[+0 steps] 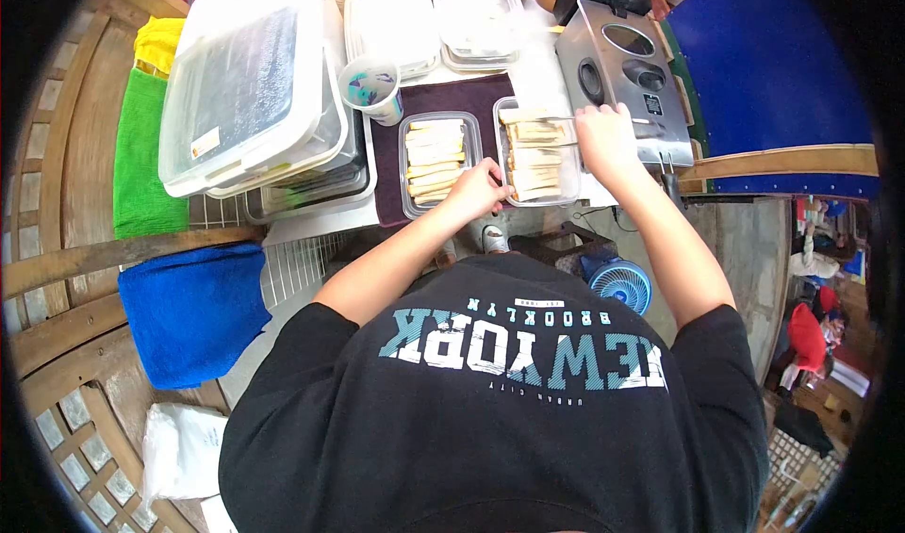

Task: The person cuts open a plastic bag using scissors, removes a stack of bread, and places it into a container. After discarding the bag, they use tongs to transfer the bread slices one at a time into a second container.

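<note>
My right hand (608, 142) is closed around what look like thin metal tongs (563, 119), which reach left over the right-hand clear plastic container (569, 177). Pale and browned stick-shaped rolls (534, 161) lie in a row inside it. At this container's near left corner is my left hand (481, 190), its fingertips pinched against the rim. Another clear container (407, 177) sits to the left, filled with similar pale rolls (436, 161). Both containers rest on a dark cloth (388, 189); the exact grip of each hand is partly hidden.
Large lidded plastic bins (240, 109) are stacked at the left, beside a patterned plastic cup (372, 90). White-lidded containers (477, 15) stand at the back. A steel appliance (622, 71) is on the right. Below are a blue fan (620, 286) and a blue towel (193, 311).
</note>
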`<state>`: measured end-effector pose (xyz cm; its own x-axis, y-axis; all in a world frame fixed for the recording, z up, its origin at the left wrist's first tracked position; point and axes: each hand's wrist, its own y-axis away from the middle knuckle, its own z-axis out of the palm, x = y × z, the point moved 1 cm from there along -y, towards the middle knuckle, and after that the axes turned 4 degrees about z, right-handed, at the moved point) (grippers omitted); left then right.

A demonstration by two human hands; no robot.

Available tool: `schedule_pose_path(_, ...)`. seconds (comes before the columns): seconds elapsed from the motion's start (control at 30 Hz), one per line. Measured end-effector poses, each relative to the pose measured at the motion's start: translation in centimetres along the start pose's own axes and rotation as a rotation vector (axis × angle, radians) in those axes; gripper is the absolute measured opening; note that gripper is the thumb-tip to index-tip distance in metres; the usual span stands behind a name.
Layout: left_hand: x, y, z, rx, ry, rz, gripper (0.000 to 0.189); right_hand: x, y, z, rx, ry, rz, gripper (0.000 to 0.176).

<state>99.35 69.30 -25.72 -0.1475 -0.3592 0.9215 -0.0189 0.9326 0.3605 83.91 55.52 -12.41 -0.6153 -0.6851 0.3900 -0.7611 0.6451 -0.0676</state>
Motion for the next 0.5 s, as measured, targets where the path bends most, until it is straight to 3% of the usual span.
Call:
schedule_pose_path(0.1, -0.1, 0.2, 0.0, -0.005, 0.024, -0.006, 0.028, 0.7, 2.4, -3.1, -0.134, -0.046, 0.127, 0.015)
schedule_pose_path(0.3, 1.0, 4.5, -2.8, -0.083, 0.048, -0.097, 0.026, 1.4, 4.8, -5.4, -0.216, -0.516, 0.254, 0.055)
schedule_pose_path(0.4, -0.4, 7.3, -5.1, -0.100, 0.013, -0.239, 0.027, 0.4, 4.1, -4.9, -0.333, -0.622, 0.184, 0.057)
schedule_pose_path(0.5, -3.5, 10.1, -6.4, 0.030, 0.122, -0.436, 0.031, -1.1, 3.4, -4.5, -0.235, -0.696, 0.223, 0.057)
